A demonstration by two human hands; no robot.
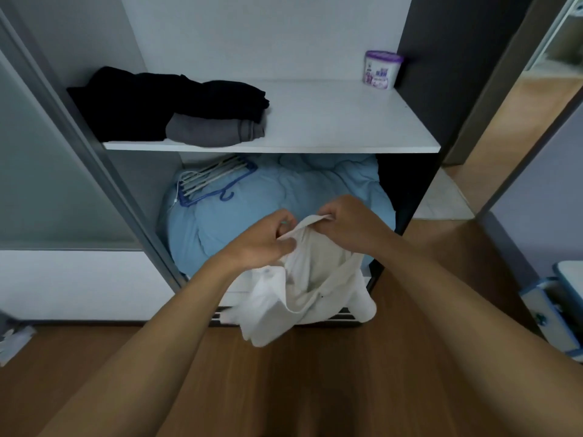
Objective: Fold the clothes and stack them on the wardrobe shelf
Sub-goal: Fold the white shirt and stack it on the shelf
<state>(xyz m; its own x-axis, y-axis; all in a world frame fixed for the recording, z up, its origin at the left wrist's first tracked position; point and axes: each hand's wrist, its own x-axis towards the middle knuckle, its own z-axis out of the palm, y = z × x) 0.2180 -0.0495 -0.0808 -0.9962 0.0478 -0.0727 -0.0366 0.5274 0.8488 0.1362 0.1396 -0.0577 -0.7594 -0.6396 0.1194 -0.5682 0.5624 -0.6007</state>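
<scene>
Left hand point(265, 239) and right hand point(344, 220) close together, both pinching top edge of white garment point(310, 288); it hangs below wardrobe shelf point(331, 121), in front of blue duvet point(284, 190). Black and grey folded clothes point(176, 105) stacked at shelf's left end.

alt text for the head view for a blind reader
A left hand and right hand pinch the top edge of a white garment before a wardrobe. Its shelf holds folded black and grey clothes and a tub.
</scene>
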